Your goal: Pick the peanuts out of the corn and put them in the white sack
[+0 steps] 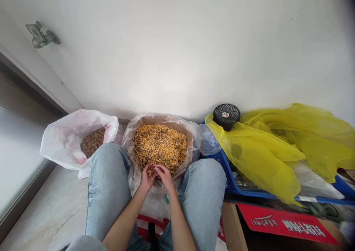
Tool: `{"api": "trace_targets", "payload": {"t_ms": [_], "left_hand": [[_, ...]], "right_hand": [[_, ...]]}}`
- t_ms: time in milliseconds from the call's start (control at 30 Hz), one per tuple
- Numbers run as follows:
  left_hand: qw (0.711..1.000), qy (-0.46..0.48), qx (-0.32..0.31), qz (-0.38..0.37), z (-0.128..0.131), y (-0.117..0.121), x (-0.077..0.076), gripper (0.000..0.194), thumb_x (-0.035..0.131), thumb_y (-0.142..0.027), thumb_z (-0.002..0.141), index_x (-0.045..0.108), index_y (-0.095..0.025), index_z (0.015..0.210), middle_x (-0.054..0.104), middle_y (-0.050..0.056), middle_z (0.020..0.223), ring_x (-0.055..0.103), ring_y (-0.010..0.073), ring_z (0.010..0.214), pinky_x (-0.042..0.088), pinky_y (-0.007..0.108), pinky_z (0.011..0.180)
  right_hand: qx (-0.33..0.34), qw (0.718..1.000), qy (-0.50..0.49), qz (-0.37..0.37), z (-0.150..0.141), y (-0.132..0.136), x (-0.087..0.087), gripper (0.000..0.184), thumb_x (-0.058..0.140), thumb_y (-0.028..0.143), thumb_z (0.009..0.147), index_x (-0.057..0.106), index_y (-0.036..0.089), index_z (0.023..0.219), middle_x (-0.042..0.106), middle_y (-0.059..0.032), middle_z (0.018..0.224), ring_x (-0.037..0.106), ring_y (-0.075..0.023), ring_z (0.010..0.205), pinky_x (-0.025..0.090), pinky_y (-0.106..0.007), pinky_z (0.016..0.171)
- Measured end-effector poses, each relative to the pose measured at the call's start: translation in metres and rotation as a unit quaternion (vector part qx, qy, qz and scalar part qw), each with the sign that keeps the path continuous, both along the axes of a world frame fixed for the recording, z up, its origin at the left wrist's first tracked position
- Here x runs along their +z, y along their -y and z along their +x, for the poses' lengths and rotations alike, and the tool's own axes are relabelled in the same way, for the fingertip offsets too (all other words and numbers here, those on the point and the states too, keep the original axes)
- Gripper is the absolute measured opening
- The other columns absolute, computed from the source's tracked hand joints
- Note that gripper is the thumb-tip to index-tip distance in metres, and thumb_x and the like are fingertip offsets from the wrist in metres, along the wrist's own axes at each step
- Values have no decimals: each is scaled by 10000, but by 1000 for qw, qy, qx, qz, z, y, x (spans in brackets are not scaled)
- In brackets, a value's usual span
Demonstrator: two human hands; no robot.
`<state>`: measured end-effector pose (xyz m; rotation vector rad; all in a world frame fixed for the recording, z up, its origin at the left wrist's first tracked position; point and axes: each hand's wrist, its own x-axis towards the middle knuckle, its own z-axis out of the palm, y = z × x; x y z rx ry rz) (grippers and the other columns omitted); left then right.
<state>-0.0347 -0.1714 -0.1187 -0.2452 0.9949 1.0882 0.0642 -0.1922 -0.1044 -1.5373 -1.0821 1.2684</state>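
left: peanut bag [62, 143] | centre: corn-and-peanut bag [130, 140] | right: plastic crate [230, 180], desk fan [226, 115] atop

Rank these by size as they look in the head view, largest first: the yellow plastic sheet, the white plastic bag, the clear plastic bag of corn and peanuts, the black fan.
1. Yellow plastic sheet
2. White plastic bag and clear plastic bag of corn and peanuts: too alike to rank
3. Black fan
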Motion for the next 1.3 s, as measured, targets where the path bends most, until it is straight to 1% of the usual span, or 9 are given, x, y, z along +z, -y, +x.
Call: {"api": "trace_targets", "payload": {"t_ms": [100,233,433,800,933,1033,1100,1167,1300], "left_hand": [[1000,12,-11,-7,0,0,-1,138,445,-119,761,570,-144,709,590,60,711,593,115,665,503,246,654],[1000,6,-15,-11,0,0,-1,150,432,-127,775,570,-136,717,586,64,724,592,109,665,505,235,644],[1000,9,-15,-9,1,0,3,129,442,-128,771,567,-135,738,584,59,728,592,108,667,508,245,664],[1000,15,-16,2,0,0,3,152,424,-143,781,574,-144,756,594,57,726,598,114,688,508,243,664],[1000,4,-20,0,0,0,1,158,414,-141,781,572,-146,773,598,57,752,602,117,706,504,246,666],[1000,-14,-24,-1,1,-1,0,150,416,-147,778,566,-144,786,595,45,733,595,111,662,500,232,617],[1000,-14,-25,1,2,-1,0,147,417,-152,778,563,-140,786,590,36,714,588,106,629,494,221,580],[1000,-1,-17,2,1,-1,0,139,421,-146,777,559,-134,769,588,33,703,589,103,628,492,214,577],[1000,29,-1,3,-2,-2,-2,131,428,-132,775,556,-130,747,591,37,691,594,103,644,499,215,602]], "right_hand": [[-61,980,178,-67,10,4,-3,242,419,249,741,600,180,887,646,-57,869,583,-161,810,428,-271,724],[32,895,399,-199,12,14,-8,218,458,157,700,614,192,848,655,-85,847,598,-201,798,411,-279,661],[31,844,500,-194,-5,18,-12,265,376,133,759,599,172,897,652,-125,847,601,-236,829,415,-299,620],[-3,861,471,-195,-6,18,-9,251,395,113,741,601,174,870,631,-117,894,585,-201,851,408,-272,637],[-3,913,363,-187,-3,13,4,168,454,151,706,599,192,779,644,-60,779,592,-173,750,400,-255,637],[42,974,213,-70,-3,8,17,121,478,185,688,580,199,751,634,-11,756,580,-144,731,408,-237,674],[58,989,137,-7,-3,6,21,127,467,218,703,574,201,769,631,-3,785,576,-137,751,412,-233,699],[34,989,141,2,-2,6,18,159,436,237,728,573,200,800,630,-13,810,575,-143,766,413,-241,708],[-8,955,295,-32,-3,10,-2,221,403,190,738,567,197,886,616,-53,878,561,-178,836,399,-271,731]]}}
